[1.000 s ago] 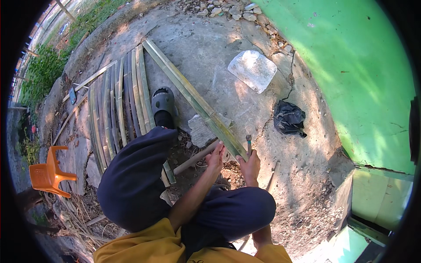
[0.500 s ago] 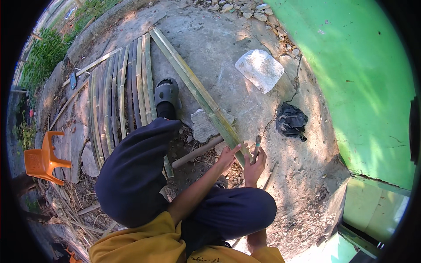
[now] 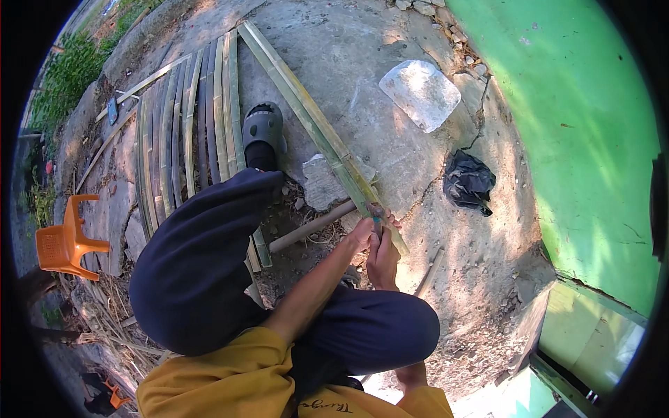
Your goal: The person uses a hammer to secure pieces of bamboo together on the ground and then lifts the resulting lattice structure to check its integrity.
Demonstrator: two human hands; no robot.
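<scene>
Green bamboo (image 3: 336, 159) slants across a brown pole (image 3: 306, 228) before you, its near end clasped in your left hand (image 3: 360, 235); just beside, your right hand (image 3: 382, 261) grasps a small tool (image 3: 377, 224) over it.

The left grip (image 3: 362, 234) clasps a long bamboo piece (image 3: 340, 157) beside the right grip (image 3: 382, 260), which holds a slim tool (image 3: 377, 222).

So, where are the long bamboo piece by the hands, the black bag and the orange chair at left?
Long bamboo piece (image 3: 323, 142), head view: middle of its length.
Black bag (image 3: 470, 182), head view: middle of its crumpled surface.
Orange chair (image 3: 53, 248), head view: its flat panel.
</scene>
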